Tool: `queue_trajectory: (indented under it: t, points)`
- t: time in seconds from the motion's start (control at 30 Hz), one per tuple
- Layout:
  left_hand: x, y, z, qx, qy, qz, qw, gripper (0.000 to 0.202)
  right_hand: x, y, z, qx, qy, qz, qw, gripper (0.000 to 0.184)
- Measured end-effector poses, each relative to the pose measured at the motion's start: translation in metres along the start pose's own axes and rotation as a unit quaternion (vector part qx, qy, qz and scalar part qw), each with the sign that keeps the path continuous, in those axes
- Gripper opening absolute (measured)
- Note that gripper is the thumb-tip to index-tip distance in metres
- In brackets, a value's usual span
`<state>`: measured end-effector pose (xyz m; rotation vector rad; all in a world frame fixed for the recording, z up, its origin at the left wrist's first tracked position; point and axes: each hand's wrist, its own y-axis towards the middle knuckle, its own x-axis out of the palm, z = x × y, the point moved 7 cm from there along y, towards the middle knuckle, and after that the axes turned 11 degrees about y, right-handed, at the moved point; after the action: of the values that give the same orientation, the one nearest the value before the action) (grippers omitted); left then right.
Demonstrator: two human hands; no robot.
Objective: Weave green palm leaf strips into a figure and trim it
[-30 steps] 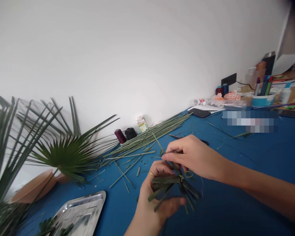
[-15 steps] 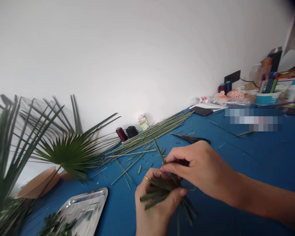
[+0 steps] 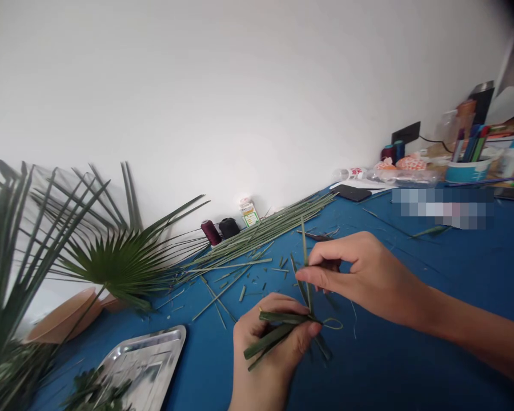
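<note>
My left hand (image 3: 268, 348) is closed round a small bundle of folded dark green leaf strips (image 3: 278, 334) low in the middle, thumb pressing on top. Just above it, my right hand (image 3: 364, 274) pinches a thin green leaf strip (image 3: 305, 257) that rises upright from the bundle. A thin loop of strip (image 3: 333, 323) sticks out to the right of the bundle. Both hands hover over the blue table (image 3: 411, 354).
A long pile of cut leaf strips (image 3: 261, 237) runs along the wall, with thread spools (image 3: 218, 230) and a small box (image 3: 248, 214). Fan palm leaves (image 3: 111, 257) stand at left, a metal tray (image 3: 141, 365) at lower left. Scissors (image 3: 319, 235), a phone (image 3: 353, 193) and a pen cup (image 3: 466, 165) lie farther back.
My right hand has lifted up and away from the bundle, drawing one thin strip upright. My left hand has shifted its hold, and a small loop now shows at the bundle's right.
</note>
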<state>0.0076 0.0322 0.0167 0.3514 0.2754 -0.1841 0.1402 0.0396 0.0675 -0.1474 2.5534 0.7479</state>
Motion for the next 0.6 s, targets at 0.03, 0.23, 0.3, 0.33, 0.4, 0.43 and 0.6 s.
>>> queue_trajectory:
  t: [0.03, 0.23, 0.3, 0.33, 0.4, 0.43, 0.6]
  points:
    - [0.0, 0.0, 0.004, 0.026, 0.021, 0.003, 0.999, 0.007, 0.0, -0.001, 0.001, 0.004, 0.023, -0.018, 1.0, 0.029]
    - [-0.001, -0.009, 0.024, 0.204, 0.174, 0.027, 0.963, 0.015, 0.002, -0.008, -0.004, -0.013, 0.1, -0.115, 0.988, 0.009]
    - [0.0, -0.012, 0.026, 0.245, 0.207, 0.038, 0.946, 0.017, 0.002, -0.01, -0.008, -0.043, 0.087, -0.122, 0.988, 0.008]
    - [-0.001, -0.014, 0.027, 0.265, 0.22, 0.052, 0.938, 0.018, 0.003, -0.012, -0.011, -0.065, 0.073, -0.12, 0.988, 0.008]
    - [-0.004, -0.02, 0.03, 0.306, 0.241, 0.094, 0.916, 0.019, 0.006, -0.015, -0.015, -0.111, 0.043, -0.113, 0.986, 0.008]
    - [-0.005, -0.024, 0.032, 0.329, 0.252, 0.113, 0.903, 0.019, 0.007, -0.017, -0.017, -0.131, 0.028, -0.106, 0.985, 0.009]
    - [0.0, -0.042, 0.034, 0.384, 0.359, 0.134, 0.84, 0.026, 0.013, -0.02, -0.019, -0.153, -0.037, -0.069, 0.985, 0.012]
